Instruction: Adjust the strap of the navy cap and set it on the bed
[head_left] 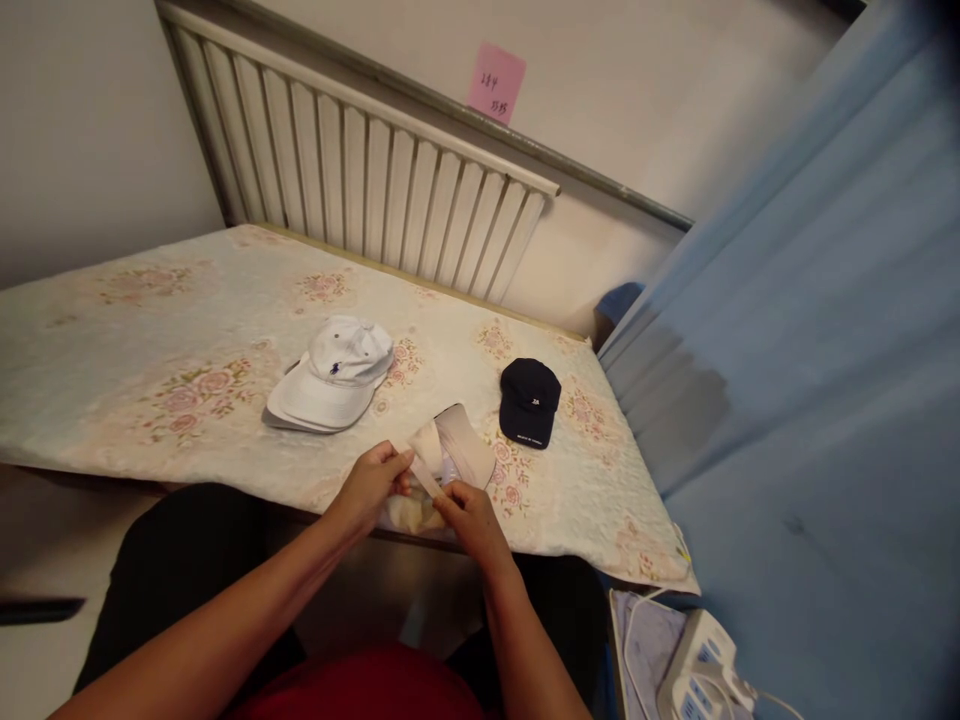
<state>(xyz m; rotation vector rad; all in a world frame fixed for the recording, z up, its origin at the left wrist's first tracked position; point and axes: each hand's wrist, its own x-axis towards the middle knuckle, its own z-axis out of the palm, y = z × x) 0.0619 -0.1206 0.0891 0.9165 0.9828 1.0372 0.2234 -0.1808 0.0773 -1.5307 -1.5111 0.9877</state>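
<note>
A beige cap (454, 450) lies upside down at the near edge of the flowered table cover (150, 330), brim pointing away. My left hand (373, 483) pinches the cap's back strap, fingers closed. On the other end of the same strap, just to the right, my right hand (469, 512) is also closed. A white cap (334, 375) with a small dark logo rests to the left and farther back. A navy cap (531, 401) sits to the right of the beige one.
A white ribbed radiator (360, 170) runs behind the table, and a pink note (496, 83) is stuck on the wall above it. A blue curtain (817, 370) hangs along the right. A white power strip (701, 665) lies on the floor at lower right.
</note>
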